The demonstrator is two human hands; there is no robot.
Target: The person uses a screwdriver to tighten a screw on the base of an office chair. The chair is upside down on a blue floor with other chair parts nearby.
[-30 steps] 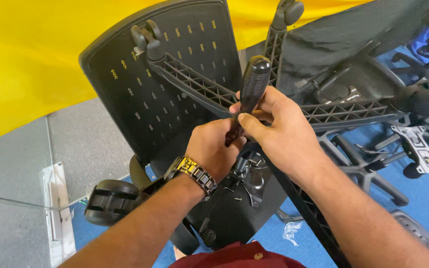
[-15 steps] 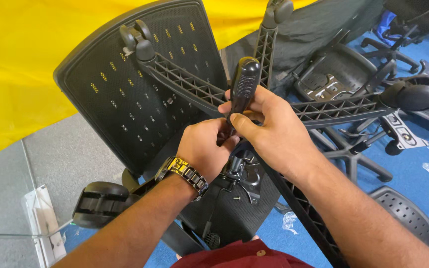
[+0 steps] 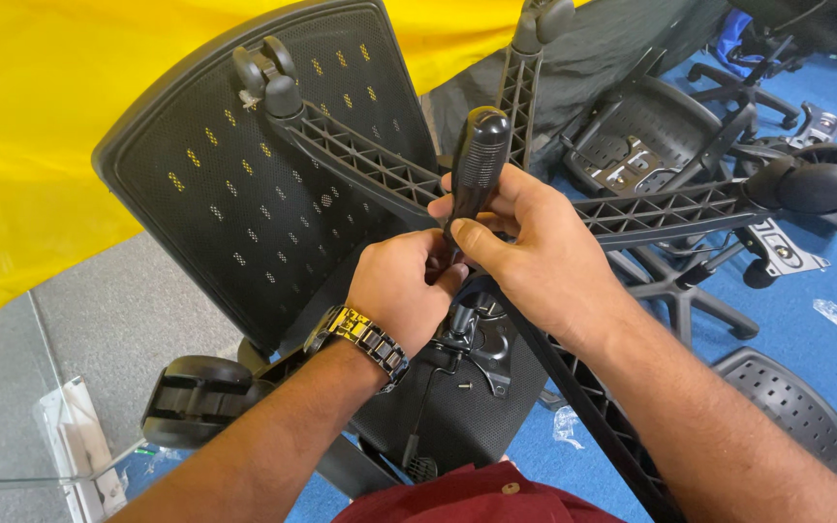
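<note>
Screwdriver [image 3: 478, 155]: black ribbed handle upright, shaft pointing down into the chair mechanism [image 3: 472, 334].
Right hand [image 3: 525, 257]: fingers clamped around the handle's lower part.
Left hand [image 3: 404, 289]: just beside and below the right, curled closed at the shaft; wristwatch [image 3: 357, 337] behind it.
Chair base [image 3: 632, 215]: ribbed legs spread beyond both hands, casters at the tips.
Mesh backrest [image 3: 254, 184]: beyond the left hand.
Floor [image 3: 806, 320]: blue, other chair parts right of the right hand.

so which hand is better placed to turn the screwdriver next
Probably the right hand: its fingers already wrap the black screwdriver handle just below the top. The left hand sits lower, around the shaft near the chair base hub, so it looks better suited to steadying the tip.
</note>
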